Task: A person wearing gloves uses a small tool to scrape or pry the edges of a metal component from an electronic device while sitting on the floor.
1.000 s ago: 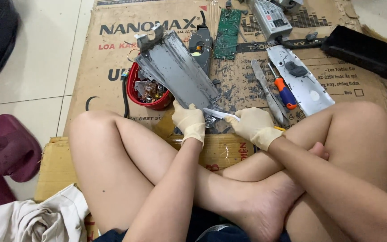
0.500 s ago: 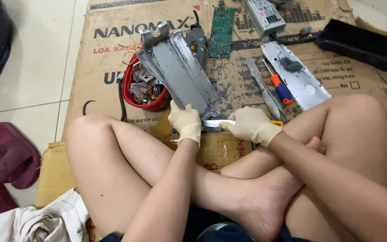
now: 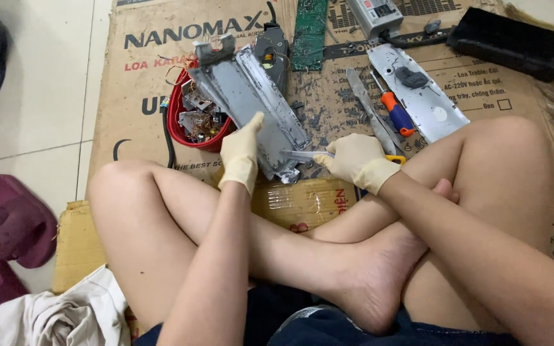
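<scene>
My left hand has slid up the grey metal panel, fingers clamped on its edge; my right hand, closed around the yellow-handled blade, now works at the panel's near corner.

You have just one camera, and it sits on your head. It looks straight down from close above – at your crossed legs, your gloved left hand and right hand, and the cardboard sheet spread in front of you.
</scene>
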